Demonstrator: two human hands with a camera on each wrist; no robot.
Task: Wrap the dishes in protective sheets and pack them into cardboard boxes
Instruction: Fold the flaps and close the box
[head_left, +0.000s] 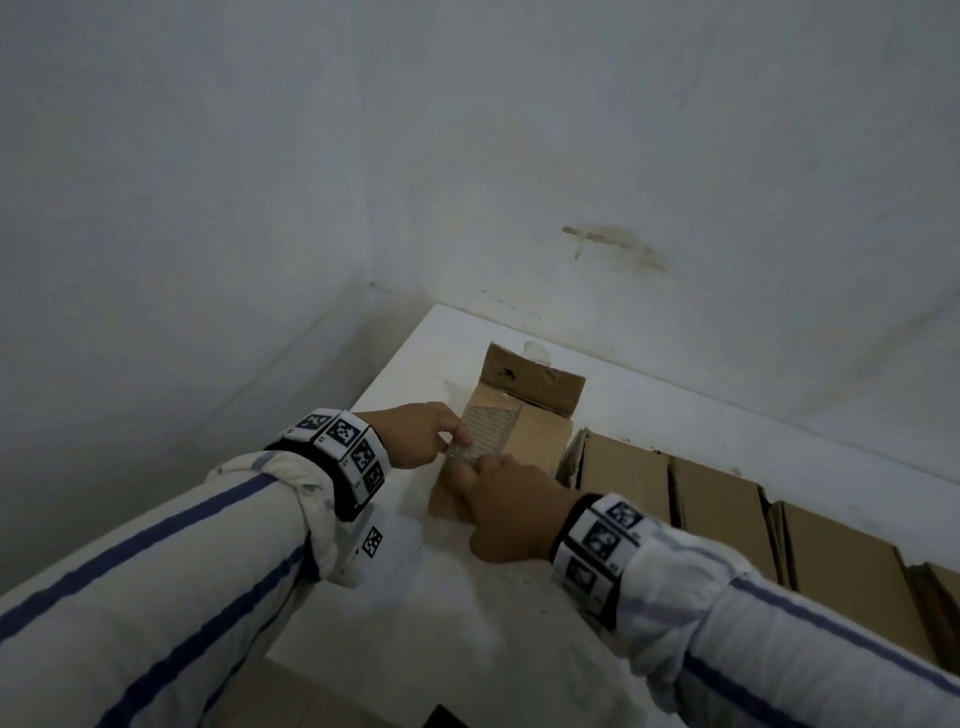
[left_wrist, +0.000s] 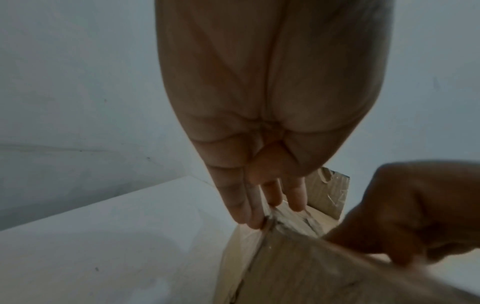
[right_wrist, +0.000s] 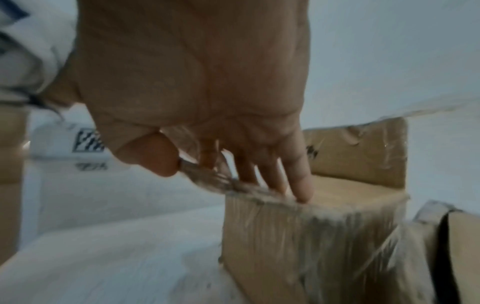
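Note:
A small cardboard box (head_left: 535, 436) stands on the white table (head_left: 415, 597), its far flap (head_left: 530, 379) raised. A strip of clear tape (head_left: 488, 428), ribbed with torn cardboard fibre, is lifted off the box top and bunched at its near-left corner. My left hand (head_left: 457, 441) pinches that bunched end with thumb and fingers; in the left wrist view its fingertips (left_wrist: 259, 222) meet the box (left_wrist: 285, 267) edge. My right hand (head_left: 485, 465) is close beside it. In the right wrist view my right hand (right_wrist: 197, 168) pinches the tape (right_wrist: 207, 176) with its thumb, the other fingers resting on the box (right_wrist: 298, 236) edge. No dish or protective sheet is in sight.
A row of flattened cardboard boxes (head_left: 727, 509) lies along the table to the right of the small box. Pale walls close in behind and to the left, meeting in a corner. The table's left edge (head_left: 395, 374) runs just beside the box.

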